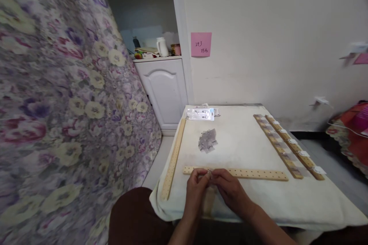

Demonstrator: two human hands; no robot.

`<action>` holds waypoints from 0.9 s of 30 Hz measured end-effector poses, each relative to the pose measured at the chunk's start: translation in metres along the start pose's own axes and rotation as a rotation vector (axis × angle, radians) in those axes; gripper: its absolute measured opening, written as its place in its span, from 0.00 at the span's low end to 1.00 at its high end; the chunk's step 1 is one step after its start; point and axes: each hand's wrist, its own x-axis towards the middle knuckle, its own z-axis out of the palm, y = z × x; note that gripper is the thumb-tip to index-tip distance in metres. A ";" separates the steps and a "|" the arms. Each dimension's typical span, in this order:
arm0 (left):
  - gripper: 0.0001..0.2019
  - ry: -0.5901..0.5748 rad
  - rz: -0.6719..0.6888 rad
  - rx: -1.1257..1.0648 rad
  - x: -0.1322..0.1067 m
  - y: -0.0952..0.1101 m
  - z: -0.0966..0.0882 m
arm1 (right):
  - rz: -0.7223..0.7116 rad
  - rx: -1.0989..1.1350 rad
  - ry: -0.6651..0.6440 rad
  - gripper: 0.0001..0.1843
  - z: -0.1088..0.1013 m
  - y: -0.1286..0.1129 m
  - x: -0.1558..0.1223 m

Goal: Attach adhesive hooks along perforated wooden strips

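Lower centre of the frame: my left hand [197, 185] is closed to a pinch, thumb and fingertips on a small piece [209, 173], too tiny on my feed to identify. My right hand [230, 188] meets it from the right, fingers curled; whether it also grips, I cannot tell. I judge the fingertip hold suits so small a thing, and that one hand steadies while the other works.

Just behind the fingers, a drilled wooden strip [258, 174] lies flat across the lower centre, holes up, close to both hands and so probably easy to reach. Above it, centre, sits a loose heap of clear packets [207, 140] with shiny bits; likely kept together as a supply within reach.

Left edge of the desk [238, 134]: a second drilled strip [174, 160], lengthwise, presumably kept out of the working space. Far edge, a flat clear package [200, 114].

Right side: two strips, the inner one [278, 147] and the outer one [296, 148], run parallel, bearing clear and white pieces at intervals. The spacing looks deliberate to me. A pink note [201, 44] hangs on the wall, upper centre.
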 end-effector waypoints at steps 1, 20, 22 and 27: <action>0.13 0.006 -0.006 0.015 0.001 -0.001 -0.001 | -0.009 -0.003 -0.015 0.16 0.000 0.000 0.000; 0.09 0.101 0.063 0.035 -0.008 -0.015 -0.016 | 0.300 0.104 0.117 0.11 0.012 0.001 -0.006; 0.10 0.111 0.093 0.048 -0.007 -0.014 -0.021 | 0.439 0.178 0.130 0.09 0.011 0.001 0.000; 0.08 0.132 0.231 0.149 -0.007 -0.019 -0.034 | 0.687 0.356 -0.046 0.11 0.022 0.005 0.020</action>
